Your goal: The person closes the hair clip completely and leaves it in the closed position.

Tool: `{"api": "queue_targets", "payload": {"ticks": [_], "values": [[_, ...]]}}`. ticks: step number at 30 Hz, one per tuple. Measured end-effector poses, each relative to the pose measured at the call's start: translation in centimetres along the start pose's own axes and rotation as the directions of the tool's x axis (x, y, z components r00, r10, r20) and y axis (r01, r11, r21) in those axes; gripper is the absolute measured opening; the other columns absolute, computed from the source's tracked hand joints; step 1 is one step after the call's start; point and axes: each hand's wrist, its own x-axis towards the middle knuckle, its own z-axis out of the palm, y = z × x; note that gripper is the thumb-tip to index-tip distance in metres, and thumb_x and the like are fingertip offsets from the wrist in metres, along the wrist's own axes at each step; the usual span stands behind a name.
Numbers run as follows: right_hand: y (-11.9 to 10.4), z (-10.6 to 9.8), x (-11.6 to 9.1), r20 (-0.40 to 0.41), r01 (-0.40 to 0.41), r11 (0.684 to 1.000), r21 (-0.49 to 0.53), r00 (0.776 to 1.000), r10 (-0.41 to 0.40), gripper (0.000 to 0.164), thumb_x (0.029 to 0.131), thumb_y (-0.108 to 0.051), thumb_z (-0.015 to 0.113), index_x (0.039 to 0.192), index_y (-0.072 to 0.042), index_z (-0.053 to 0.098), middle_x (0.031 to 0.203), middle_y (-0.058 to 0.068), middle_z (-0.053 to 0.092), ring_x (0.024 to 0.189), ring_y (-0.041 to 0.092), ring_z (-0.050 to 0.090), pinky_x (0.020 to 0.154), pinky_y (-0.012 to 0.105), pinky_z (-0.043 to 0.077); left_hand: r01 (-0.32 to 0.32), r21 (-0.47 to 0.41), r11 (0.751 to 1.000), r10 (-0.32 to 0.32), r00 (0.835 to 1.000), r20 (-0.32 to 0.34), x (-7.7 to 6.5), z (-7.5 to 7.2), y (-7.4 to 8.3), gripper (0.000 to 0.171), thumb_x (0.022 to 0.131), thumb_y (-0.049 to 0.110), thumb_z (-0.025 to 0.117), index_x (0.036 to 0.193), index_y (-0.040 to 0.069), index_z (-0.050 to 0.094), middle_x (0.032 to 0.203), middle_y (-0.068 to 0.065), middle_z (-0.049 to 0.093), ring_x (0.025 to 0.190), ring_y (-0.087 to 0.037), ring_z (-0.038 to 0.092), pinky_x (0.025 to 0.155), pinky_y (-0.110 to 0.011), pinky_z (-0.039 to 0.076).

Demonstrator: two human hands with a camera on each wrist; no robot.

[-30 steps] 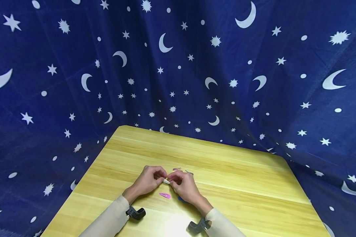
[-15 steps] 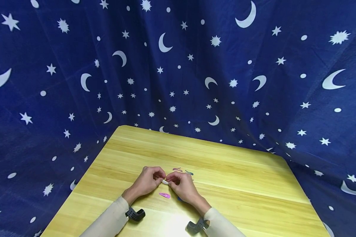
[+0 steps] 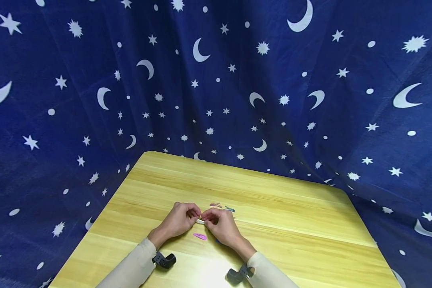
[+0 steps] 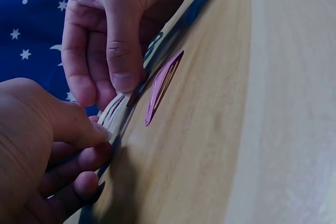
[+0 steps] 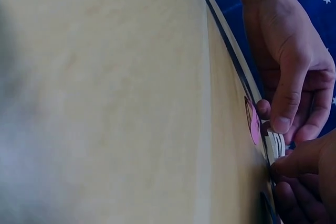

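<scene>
Between my two hands is a white snap hair clip [image 3: 200, 221], held just over the table. My left hand [image 3: 180, 218] pinches its left end between thumb and fingers. The right hand [image 3: 223, 227] pinches the other end with the thumb on top. In the left wrist view, slots run along the clip's white face [image 4: 112, 114]. A pink hair clip [image 3: 200, 237] lies on the table just nearer than the hands. Part of a blue clip [image 3: 218, 241] shows beside the right wrist, the rest hidden by it.
Beyond the right hand lie a reddish-pink clip [image 3: 215, 205] and a teal clip [image 3: 230, 209]. All rest on a light wooden table [image 3: 291, 224]. A dark blue curtain [image 3: 230, 92] with moons and stars hangs behind it. Each wrist wears a black camera mount [image 3: 164, 260].
The right hand has shifted slightly left and nearer with the white clip, uncovering more of the teal clip. Both hands keep their pinch; the clips on the table stay put.
</scene>
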Motion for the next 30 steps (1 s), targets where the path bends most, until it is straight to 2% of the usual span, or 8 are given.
{"api": "queue_targets", "payload": {"ticks": [19, 24, 30], "values": [[0.0, -0.4, -0.1, -0.011, 0.035, 0.999, -0.029, 0.999, -0.035, 0.020, 0.092, 0.009, 0.076, 0.106, -0.004, 0.081, 0.095, 0.007, 0.083, 0.082, 0.007, 0.075, 0.072, 0.021, 0.063, -0.013, 0.085, 0.996, 0.010, 0.999, 0.031, 0.3, 0.2, 0.3, 0.022, 0.091, -0.010, 0.073, 0.098, 0.010, 0.080, 0.087, 0.004, 0.078, 0.077, 0.001, 0.066, 0.072, -0.021, 0.060], [0.0, -1.0, -0.2, -0.025, 0.028, 0.999, -0.029, 0.999, -0.028, 0.019, 0.092, 0.007, 0.078, 0.107, -0.004, 0.080, 0.097, 0.007, 0.083, 0.083, 0.010, 0.077, 0.074, 0.021, 0.064, 0.004, 0.094, 0.996, -0.006, 1.000, 0.030, 0.3, 0.2, 0.5, 0.021, 0.093, -0.007, 0.073, 0.105, 0.009, 0.081, 0.094, 0.001, 0.081, 0.085, -0.003, 0.072, 0.078, -0.023, 0.062], [0.2, -2.9, -0.2, -0.075, 0.038, 0.999, -0.010, 0.996, -0.039, 0.018, 0.093, 0.004, 0.080, 0.109, -0.002, 0.081, 0.113, 0.010, 0.084, 0.089, 0.013, 0.079, 0.076, 0.027, 0.066, 0.005, 0.049, 0.999, -0.005, 1.000, 0.010, 0.8, 0.2, 1.1, 0.023, 0.096, -0.003, 0.075, 0.118, 0.003, 0.080, 0.109, -0.007, 0.083, 0.094, -0.014, 0.079, 0.084, -0.026, 0.065]]}}
